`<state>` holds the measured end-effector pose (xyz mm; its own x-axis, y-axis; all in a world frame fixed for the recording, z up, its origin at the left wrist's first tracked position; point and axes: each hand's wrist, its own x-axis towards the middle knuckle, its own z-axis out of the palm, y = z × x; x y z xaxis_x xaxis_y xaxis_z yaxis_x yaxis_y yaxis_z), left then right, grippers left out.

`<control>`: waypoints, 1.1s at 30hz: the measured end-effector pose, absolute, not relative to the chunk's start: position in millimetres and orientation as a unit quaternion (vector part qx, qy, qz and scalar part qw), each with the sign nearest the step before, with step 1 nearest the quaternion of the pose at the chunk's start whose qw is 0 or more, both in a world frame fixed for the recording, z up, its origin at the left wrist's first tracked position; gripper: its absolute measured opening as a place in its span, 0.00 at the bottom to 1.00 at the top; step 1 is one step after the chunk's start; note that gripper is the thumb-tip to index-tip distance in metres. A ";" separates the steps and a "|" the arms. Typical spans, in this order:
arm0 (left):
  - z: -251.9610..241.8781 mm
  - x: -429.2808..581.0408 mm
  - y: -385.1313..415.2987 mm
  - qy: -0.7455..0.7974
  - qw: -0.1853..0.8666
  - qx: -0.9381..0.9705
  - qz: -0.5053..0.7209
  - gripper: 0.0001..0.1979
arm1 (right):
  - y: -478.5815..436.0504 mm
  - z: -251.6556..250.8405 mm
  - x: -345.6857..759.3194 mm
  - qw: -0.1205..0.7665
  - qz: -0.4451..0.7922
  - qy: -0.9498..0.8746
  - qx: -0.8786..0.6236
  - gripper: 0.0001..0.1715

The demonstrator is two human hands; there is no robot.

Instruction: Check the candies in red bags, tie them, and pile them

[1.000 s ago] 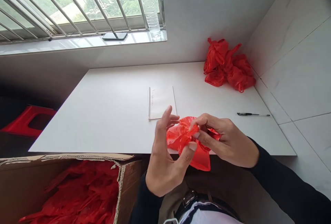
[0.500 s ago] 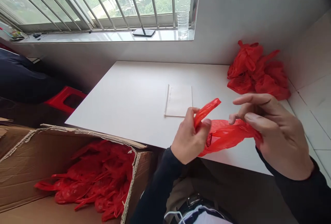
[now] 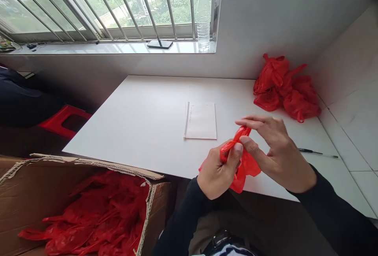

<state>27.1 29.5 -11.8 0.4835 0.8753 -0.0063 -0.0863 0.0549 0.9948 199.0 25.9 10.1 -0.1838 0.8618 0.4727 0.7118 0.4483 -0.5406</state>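
A thin red plastic bag [image 3: 249,165] is bunched between my two hands above the table's front edge. My left hand [image 3: 218,171] is closed around it, with the thumb pressed on a twisted strip of the plastic. My right hand [image 3: 274,151] pinches the upper end of that strip between thumb and fingers. The bag's lower part hangs loose under the hands, and what is inside it cannot be made out. Beyond the hands, a pale booklet [image 3: 202,122] lies on the white table [image 3: 150,110].
A cardboard box [image 3: 158,208] with many red bags [image 3: 100,212] stands front left. More red bags [image 3: 286,88] are piled at the back right corner. A screwdriver [image 3: 310,151] lies at right. The sill holds a bottle [image 3: 203,21] and a phone [image 3: 160,44]. A red stool [image 3: 65,122] and a person [image 3: 26,98] are left.
My right hand has come in leftward to my left hand and taken the strip of plastic. The bag, stretched between the hands before, is now bunched. The screwdriver has come into sight.
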 end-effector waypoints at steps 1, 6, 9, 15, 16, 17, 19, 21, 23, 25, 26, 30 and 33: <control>-13.6 26.4 31.0 0.336 0.666 0.556 0.368 0.23 | 26.7 8.9 201.2 0.378 0.127 -0.761 -0.512 0.11; -20.5 21.1 41.7 0.331 0.769 0.403 0.370 0.25 | 16.2 9.9 205.3 0.433 0.213 -0.724 -0.493 0.04; -19.6 16.0 43.7 0.349 0.769 0.351 0.406 0.21 | 6.0 8.8 203.7 0.402 0.281 -0.744 -0.453 0.09; -14.0 8.5 35.9 0.345 0.662 0.536 0.393 0.09 | 8.9 -3.3 199.4 0.411 0.275 -0.749 -0.441 0.05; -13.3 8.0 34.9 0.337 0.652 0.558 0.386 0.08 | 12.8 -5.7 198.7 0.425 0.251 -0.748 -0.444 0.08; -12.8 7.5 34.1 0.331 0.646 0.573 0.381 0.07 | 17.2 -8.2 198.0 0.427 0.242 -0.751 -0.442 0.12; -13.3 6.5 33.8 0.330 0.636 0.586 0.378 0.07 | 26.1 -13.7 197.0 0.397 0.288 -0.756 -0.433 0.20; -17.0 5.1 34.5 0.350 0.550 0.652 0.386 0.11 | 33.1 -20.0 196.8 0.361 0.371 -0.729 -0.447 0.22; -25.0 4.2 35.3 0.375 0.408 0.730 0.400 0.16 | 37.3 -26.7 197.5 0.338 0.425 -0.691 -0.477 0.23; -37.0 5.0 35.4 0.392 0.284 0.767 0.421 0.21 | 39.8 -33.7 198.4 0.329 0.451 -0.674 -0.485 0.22; -43.6 6.2 35.1 0.397 0.255 0.767 0.436 0.22 | 41.0 -37.2 198.8 0.325 0.465 -0.672 -0.476 0.21; -63.9 13.1 34.2 0.393 0.184 0.768 0.472 0.20 | 48.2 -48.2 199.5 0.307 0.532 -0.682 -0.397 0.19; -66.2 15.5 34.7 0.379 0.157 0.791 0.454 0.24 | 52.6 -48.8 200.0 0.331 0.531 -0.678 -0.385 0.16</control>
